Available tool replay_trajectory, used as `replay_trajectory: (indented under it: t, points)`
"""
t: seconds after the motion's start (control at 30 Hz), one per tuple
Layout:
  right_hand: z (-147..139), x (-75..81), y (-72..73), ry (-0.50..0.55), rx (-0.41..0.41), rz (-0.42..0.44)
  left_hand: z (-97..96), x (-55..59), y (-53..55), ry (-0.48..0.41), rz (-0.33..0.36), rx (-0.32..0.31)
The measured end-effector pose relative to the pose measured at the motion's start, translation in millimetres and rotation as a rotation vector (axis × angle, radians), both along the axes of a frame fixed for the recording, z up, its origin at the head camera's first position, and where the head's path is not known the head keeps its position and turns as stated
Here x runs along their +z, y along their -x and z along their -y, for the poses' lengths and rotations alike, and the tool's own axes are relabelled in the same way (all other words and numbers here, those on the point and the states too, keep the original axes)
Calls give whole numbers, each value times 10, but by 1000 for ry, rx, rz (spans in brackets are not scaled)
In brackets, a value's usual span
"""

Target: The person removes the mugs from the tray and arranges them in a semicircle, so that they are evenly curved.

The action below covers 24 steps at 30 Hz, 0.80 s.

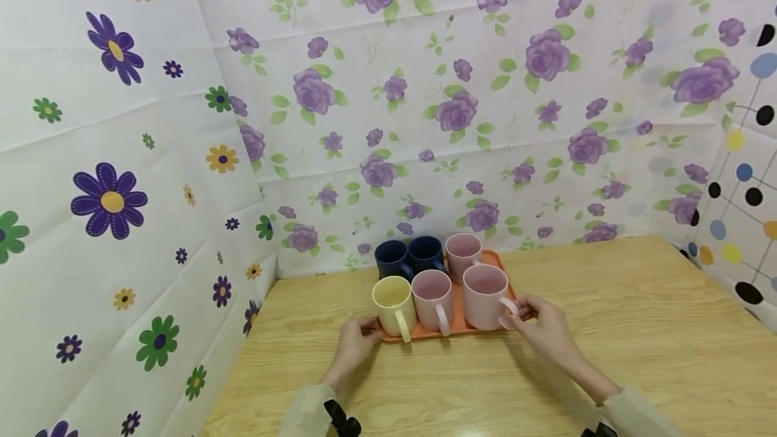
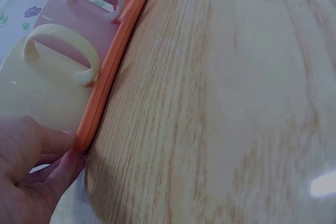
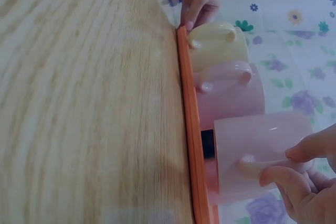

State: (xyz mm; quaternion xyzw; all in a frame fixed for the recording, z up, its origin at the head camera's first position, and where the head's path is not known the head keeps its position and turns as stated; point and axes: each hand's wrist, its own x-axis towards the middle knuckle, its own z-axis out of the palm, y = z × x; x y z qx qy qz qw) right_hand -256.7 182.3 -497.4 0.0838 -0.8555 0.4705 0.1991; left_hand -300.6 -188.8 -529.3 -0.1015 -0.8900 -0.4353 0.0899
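Note:
My left hand pinches the front left corner of an orange tray, beside a pale yellow mug. My right hand grips the handle of a pink mug at the tray's front right. A gap shows between this mug's base and the tray in the right wrist view, so it is held slightly above it, upright. Another pink mug stands front middle. Behind are two navy mugs and a third pink mug. The front handles point toward me.
The tray lies on a wood-grain table, close to its back edge. A curtain with purple roses hangs right behind the mugs. A daisy-patterned sheet closes off the left side, and a dotted one the right.

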Motion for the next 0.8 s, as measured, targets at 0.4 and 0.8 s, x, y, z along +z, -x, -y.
replay_trajectory:
  t: [0.4,0.8]
  points:
    - [-57,63,-123,-33,17,-69,-13,21,-19,12,4,10]
    - [-80,220,-307,-22,54,-24,-19,-15,-11,9,-6,6]
